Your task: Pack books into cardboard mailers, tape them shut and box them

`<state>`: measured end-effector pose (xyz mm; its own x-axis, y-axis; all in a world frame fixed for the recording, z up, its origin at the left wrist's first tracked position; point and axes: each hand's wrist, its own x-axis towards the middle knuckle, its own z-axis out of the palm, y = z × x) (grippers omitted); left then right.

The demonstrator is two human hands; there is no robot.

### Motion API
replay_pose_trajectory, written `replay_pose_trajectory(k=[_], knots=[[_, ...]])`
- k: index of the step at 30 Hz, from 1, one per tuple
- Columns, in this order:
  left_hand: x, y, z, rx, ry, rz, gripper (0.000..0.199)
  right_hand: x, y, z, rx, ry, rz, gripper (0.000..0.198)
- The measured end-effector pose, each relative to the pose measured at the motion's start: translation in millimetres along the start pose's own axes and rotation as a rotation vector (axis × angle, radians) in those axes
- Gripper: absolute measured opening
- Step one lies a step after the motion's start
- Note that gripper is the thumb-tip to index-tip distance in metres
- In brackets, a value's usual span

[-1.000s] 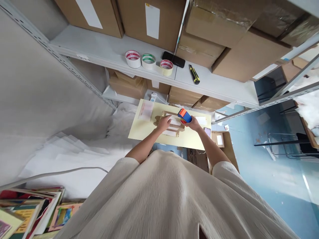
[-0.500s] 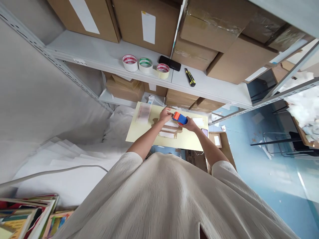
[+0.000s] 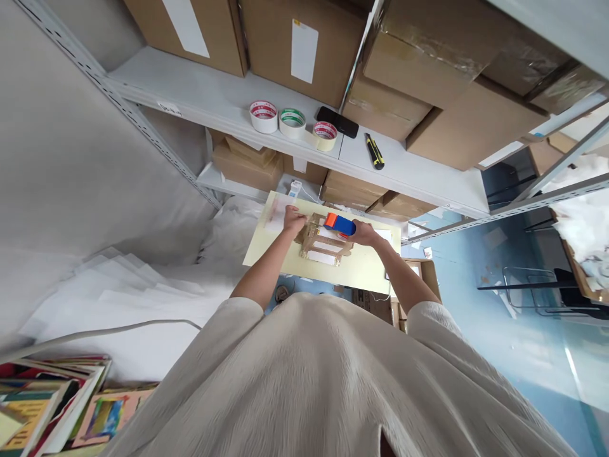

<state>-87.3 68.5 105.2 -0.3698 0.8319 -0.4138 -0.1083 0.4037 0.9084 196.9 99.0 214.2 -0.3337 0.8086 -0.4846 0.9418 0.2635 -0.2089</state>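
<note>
Centre frame: the right grip (image 3: 364,233) clasps the blue-orange dispenser (image 3: 341,225), long axis pointing left over the carton (image 3: 323,246) — left grip (image 3: 294,220) by the carton's left end, pinching or loose, I can't tell.

head-worn view, facing forward and down

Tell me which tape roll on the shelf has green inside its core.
The middle roll, between the left roll and the right roll; both of those show red inside instead.
</note>
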Motion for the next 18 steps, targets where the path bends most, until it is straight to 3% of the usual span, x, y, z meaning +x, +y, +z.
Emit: replay_pose_trajectory(k=[4, 18], knots=[[6.3, -6.8, -15.7, 0.012, 0.043, -0.071, 0.059, 7.2, -7.9, 2.4, -0.026, -0.022, 0.011, 0.061], [12.8, -27.9, -20.7, -0.216, 0.036, -0.107, 0.063, 22.0, -39.9, -11.8, -0.193, -0.116, 0.053, 0.061]])
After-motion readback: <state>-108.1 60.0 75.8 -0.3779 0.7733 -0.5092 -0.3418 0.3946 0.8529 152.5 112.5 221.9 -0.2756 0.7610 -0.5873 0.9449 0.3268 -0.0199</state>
